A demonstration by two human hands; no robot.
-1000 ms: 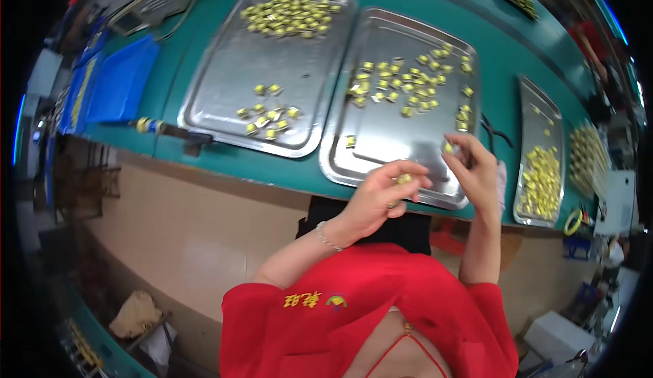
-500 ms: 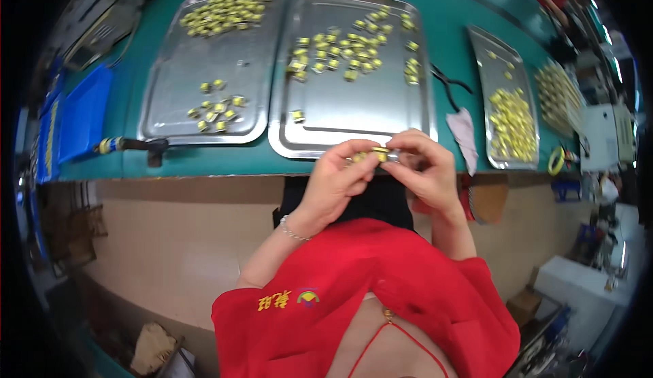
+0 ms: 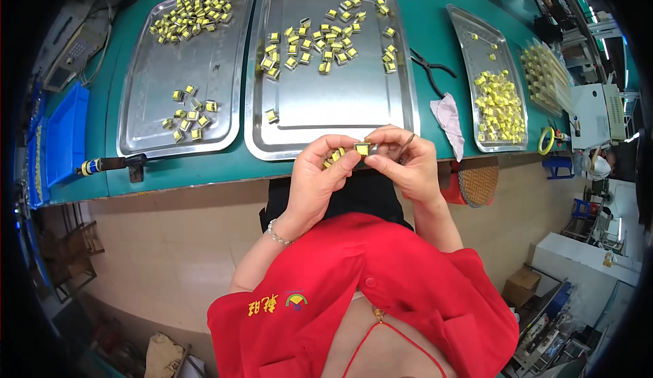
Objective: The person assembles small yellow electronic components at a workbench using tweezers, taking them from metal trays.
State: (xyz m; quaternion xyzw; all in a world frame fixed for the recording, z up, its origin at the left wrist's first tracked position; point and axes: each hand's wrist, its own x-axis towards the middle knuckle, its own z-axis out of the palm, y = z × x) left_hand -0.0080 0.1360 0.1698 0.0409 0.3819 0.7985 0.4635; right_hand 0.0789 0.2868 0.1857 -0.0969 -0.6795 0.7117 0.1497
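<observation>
- A small yellow part (image 3: 362, 149) is pinched between the fingertips of the left hand (image 3: 325, 174) and the right hand (image 3: 407, 164), just below the middle of the frame, over the near edge of the green table (image 3: 435, 18).
- More yellow parts (image 3: 333, 157) are cupped in the curled left fingers.
- The right fingers are closed on the part; a thin metal tool (image 3: 406, 145) is also held in that hand.
- Just above the hands lies the middle tray (image 3: 326, 116), with parts scattered in its upper half.
- Pliers (image 3: 430, 69) and a cloth (image 3: 449, 116) lie to the right of that tray.
</observation>
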